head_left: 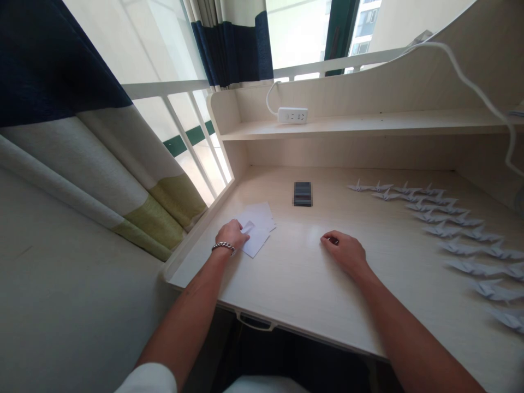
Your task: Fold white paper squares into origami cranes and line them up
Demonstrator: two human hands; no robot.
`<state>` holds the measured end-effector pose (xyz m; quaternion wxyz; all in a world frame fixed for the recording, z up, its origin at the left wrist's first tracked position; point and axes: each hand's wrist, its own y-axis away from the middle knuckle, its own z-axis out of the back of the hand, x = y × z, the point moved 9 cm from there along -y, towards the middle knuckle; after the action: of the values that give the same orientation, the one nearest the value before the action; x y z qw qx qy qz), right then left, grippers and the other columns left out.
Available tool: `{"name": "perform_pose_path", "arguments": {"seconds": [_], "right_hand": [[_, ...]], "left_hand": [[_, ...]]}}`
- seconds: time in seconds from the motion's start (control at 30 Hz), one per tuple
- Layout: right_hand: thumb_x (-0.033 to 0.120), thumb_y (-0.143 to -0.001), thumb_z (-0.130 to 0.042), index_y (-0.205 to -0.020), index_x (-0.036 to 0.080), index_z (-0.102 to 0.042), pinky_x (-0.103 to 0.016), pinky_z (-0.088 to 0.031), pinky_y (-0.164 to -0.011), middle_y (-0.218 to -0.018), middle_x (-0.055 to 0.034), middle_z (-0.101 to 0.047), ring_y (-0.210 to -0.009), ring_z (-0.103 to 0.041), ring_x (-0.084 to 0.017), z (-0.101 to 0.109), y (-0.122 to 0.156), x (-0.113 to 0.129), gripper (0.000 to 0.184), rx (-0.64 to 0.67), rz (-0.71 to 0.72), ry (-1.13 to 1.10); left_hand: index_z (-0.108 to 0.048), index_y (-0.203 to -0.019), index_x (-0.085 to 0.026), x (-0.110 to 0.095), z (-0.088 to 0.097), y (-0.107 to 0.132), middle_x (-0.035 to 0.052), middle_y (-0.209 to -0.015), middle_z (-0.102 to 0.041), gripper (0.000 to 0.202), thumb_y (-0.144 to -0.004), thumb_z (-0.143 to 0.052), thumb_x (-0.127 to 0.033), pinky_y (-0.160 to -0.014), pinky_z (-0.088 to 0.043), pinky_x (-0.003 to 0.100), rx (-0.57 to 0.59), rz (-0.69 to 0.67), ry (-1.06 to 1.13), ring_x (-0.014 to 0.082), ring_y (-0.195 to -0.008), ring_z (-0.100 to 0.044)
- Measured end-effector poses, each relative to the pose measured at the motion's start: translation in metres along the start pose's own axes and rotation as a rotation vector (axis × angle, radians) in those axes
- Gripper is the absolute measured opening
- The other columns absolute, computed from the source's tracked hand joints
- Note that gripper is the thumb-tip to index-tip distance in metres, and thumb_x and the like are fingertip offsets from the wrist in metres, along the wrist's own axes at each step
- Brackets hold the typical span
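Note:
On the left of the desk, several white square sheets of paper [257,244] lie in a loose, fanned stack. My left hand [232,234], with a chain bracelet at the wrist, is at the near left side of the stack. Its thumb and fingers pinch a sheet whose edge looks slightly raised; part of it is hidden under the hand. My right hand [345,252] rests on the desktop to the right, fingers curled in with a small dark gap at the thumb. Nothing shows in it.
Rows of folded white paper cranes [452,231] stand along the right of the desk [295,284]. A small dark rectangular object [302,194] lies near the back. Above, a shelf [347,125] carries a white power strip [292,115]. Curtains [123,164] hang at left; a white cable [470,82] dangles at right.

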<state>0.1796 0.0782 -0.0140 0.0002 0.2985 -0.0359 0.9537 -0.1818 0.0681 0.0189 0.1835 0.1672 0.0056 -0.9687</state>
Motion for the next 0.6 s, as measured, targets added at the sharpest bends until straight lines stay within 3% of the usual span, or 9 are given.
{"name": "perform_pose_path", "arguments": {"seconds": [0.13,0.3,0.4,0.47,0.6], "right_hand": [[0.038,-0.079,-0.055,-0.082,0.027,-0.072,-0.029,-0.039,-0.065,-0.086,0.0003,-0.073,-0.079,-0.063,-0.020,0.001,0.000,0.000,0.020,0.002,0.019,-0.066],[0.041,-0.082,-0.053,-0.086,0.021,-0.070,-0.029,-0.045,-0.075,-0.088,-0.0039,-0.072,-0.080,-0.063,-0.019,0.000,0.004,0.018,0.027,0.053,0.102,-0.394],[0.049,-0.085,-0.046,-0.094,0.018,-0.068,-0.026,-0.046,-0.060,-0.090,-0.0059,-0.071,-0.075,-0.063,-0.018,-0.013,0.009,0.028,0.038,0.217,0.055,-0.655],[0.045,-0.082,-0.052,-0.091,0.018,-0.068,-0.024,-0.045,-0.056,-0.085,-0.0048,-0.070,-0.070,-0.062,-0.017,-0.017,0.013,0.031,0.033,0.285,0.066,-0.676],[0.040,-0.078,-0.057,-0.076,0.016,-0.068,-0.023,-0.041,-0.052,-0.069,-0.0026,-0.067,-0.061,-0.058,-0.015,-0.011,0.017,0.014,0.026,0.255,-0.001,-0.595]], "left_hand": [[-0.067,-0.091,-0.015,-0.011,-0.002,0.005,0.0101,-0.092,-0.073,0.030,-0.065,-0.070,-0.029,-0.071,-0.049,0.029,0.024,-0.089,0.199,0.0225,-0.085,-0.066],[-0.070,-0.082,-0.013,-0.063,-0.022,0.020,0.0050,-0.075,-0.073,0.026,-0.073,-0.062,-0.036,-0.059,-0.048,0.025,0.221,-0.258,0.437,0.0176,-0.068,-0.066],[-0.072,-0.076,-0.014,-0.106,-0.041,0.034,0.0029,-0.068,-0.071,0.027,-0.074,-0.061,-0.038,-0.056,-0.046,0.024,0.354,-0.358,0.512,0.0159,-0.063,-0.063],[-0.073,-0.070,-0.014,-0.129,-0.051,0.043,0.0021,-0.063,-0.069,0.029,-0.074,-0.060,-0.040,-0.053,-0.043,0.024,0.413,-0.412,0.542,0.0151,-0.059,-0.061],[-0.073,-0.073,-0.014,-0.146,-0.061,0.046,0.0030,-0.066,-0.070,0.025,-0.071,-0.065,-0.037,-0.056,-0.044,0.024,0.422,-0.424,0.603,0.0156,-0.062,-0.061]]}}
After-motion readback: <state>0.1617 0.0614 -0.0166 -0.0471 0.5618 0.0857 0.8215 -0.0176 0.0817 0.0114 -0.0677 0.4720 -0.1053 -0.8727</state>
